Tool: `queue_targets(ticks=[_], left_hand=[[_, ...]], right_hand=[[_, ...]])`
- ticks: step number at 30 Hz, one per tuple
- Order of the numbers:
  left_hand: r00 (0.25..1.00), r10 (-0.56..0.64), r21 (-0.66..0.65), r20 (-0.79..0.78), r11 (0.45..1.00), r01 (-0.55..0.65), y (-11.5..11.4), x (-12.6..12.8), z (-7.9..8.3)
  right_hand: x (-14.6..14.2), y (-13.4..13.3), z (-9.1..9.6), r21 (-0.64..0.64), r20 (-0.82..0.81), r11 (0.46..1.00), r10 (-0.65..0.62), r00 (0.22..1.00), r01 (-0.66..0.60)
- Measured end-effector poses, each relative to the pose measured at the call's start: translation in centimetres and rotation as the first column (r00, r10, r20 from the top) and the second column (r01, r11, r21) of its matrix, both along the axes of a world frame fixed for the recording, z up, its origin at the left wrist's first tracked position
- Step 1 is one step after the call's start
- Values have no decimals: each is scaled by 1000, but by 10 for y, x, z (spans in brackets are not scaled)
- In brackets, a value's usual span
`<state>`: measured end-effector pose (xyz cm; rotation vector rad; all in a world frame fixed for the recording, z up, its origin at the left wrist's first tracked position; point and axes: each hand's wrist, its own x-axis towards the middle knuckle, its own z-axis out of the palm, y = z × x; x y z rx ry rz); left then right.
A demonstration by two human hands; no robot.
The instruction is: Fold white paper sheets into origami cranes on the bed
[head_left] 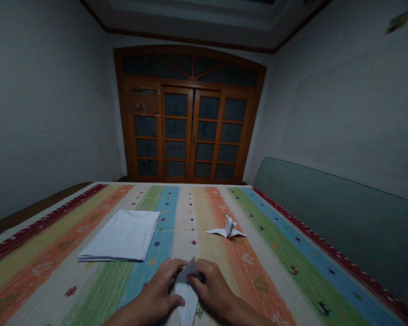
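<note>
A partly folded white paper piece [187, 292] lies on the striped mat at the near edge, between both of my hands. My left hand [159, 290] pinches its left side, thumb on the lower flap and fingers curled at the upper point. From the right, my right hand [212, 287] presses and grips the top of the paper with curled fingers. A finished white paper crane [228, 230] sits further out to the right, apart from both hands. To the left lies a stack of white paper sheets [124, 236].
A multicoloured striped mat [275, 271] covers the surface. A dark green panel [343, 222] runs along the right wall. Wooden glazed doors [190, 131] stand at the far end. The room is dim.
</note>
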<state>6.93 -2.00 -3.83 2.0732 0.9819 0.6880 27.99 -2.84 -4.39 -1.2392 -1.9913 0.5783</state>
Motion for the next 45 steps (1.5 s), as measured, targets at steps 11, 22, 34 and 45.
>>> queue_targets(ticks=[11, 22, 34, 45], left_hand=[[999, 13, -11, 41, 1000, -12, 3, -3, -9], [1000, -13, 24, 11, 1000, 12, -7, -3, 2], [989, -73, 232, -126, 968, 101, -15, -4, 14], [965, -244, 368, -99, 892, 264, -3, -24, 18]], right_hand=[[20, 5, 1, -148, -86, 948, 273, 958, -283], [14, -5, 3, -83, -51, 958, 272, 961, -275], [16, -14, 13, 56, 57, 944, 322, 945, -325], [27, -7, 8, -56, 137, 896, 444, 886, -440]])
